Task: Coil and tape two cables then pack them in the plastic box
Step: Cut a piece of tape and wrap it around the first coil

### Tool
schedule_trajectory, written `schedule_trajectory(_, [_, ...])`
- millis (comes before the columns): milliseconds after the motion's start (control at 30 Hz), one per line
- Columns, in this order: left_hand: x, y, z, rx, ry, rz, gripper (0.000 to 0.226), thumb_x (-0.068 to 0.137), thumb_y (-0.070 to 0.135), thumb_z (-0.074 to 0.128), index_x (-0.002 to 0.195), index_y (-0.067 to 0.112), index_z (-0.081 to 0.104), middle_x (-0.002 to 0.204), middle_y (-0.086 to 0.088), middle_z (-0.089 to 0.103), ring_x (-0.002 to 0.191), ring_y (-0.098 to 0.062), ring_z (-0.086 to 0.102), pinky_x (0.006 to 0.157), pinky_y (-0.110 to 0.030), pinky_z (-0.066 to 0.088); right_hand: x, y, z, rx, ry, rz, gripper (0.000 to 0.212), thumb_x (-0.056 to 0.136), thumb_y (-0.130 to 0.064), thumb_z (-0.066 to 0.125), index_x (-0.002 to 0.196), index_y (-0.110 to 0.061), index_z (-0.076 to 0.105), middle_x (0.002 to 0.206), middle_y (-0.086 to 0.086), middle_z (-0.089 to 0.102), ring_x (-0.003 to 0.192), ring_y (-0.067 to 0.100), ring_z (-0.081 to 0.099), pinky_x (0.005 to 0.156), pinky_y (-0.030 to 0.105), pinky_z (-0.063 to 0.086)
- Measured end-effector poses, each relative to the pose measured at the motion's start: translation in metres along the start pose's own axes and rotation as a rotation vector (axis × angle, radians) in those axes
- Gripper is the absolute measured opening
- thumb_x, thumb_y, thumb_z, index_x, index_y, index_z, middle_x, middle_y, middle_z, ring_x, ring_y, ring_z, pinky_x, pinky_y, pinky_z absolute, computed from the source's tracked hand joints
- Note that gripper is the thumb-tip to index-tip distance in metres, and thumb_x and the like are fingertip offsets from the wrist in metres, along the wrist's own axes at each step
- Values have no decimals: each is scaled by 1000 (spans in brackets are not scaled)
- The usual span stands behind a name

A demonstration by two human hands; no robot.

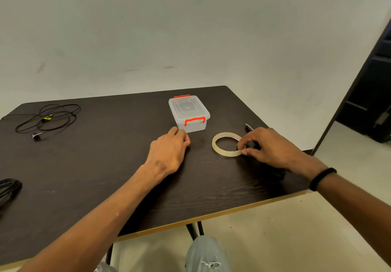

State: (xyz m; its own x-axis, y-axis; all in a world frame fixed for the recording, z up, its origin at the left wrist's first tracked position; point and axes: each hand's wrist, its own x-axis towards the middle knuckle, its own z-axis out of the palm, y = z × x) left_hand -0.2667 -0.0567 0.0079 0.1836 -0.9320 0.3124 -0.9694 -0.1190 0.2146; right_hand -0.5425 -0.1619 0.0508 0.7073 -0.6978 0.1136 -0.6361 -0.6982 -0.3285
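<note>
A clear plastic box with red latches stands shut near the table's far edge. In front of it to the right lies a roll of clear tape. My right hand pinches the roll's right rim between thumb and fingers. My left hand rests on the table just left of the box, its fingers curled and nothing visible in them. A loose thin black cable sprawls at the far left. A thicker coiled black cable lies at the left edge, partly out of frame.
A dark pen-like object pokes out behind my right hand. The dark wooden table ends close to my right wrist. A dark cabinet stands on the floor at the right. My knees show below the near edge.
</note>
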Motion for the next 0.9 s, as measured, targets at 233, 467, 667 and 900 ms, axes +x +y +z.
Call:
schedule_trajectory(233, [-7,-10,6,-144,70,-1,10,102,38,59,106,30,64,106,12,57,93,-9,63,77,-32,56,-23,-2,-5,-31,279,222,27,91,-33,80,115,-22,76,115,2,75,105,22,68,94,42,59])
schedule_trajectory(467, [-9,-12,8,-151,99,25,14,102,39,59,110,30,66,109,11,58,95,-10,63,79,-34,58,-63,14,-20,-114,95,551,27,91,-47,77,82,-22,77,82,3,76,78,21,69,74,44,62])
schedule_trajectory(667, [-13,-10,6,-188,117,56,13,102,36,60,109,29,67,107,11,58,94,-9,62,77,-29,54,-49,4,-21,-146,19,626,43,79,-48,88,64,-15,65,62,2,62,60,22,59,52,31,40])
schedule_trajectory(900, [-17,-10,5,-217,153,64,11,101,32,61,107,26,67,107,10,61,92,-10,64,74,-28,51,-34,4,-39,-203,-12,654,35,73,-34,84,62,-7,64,60,6,63,59,25,60,51,31,38])
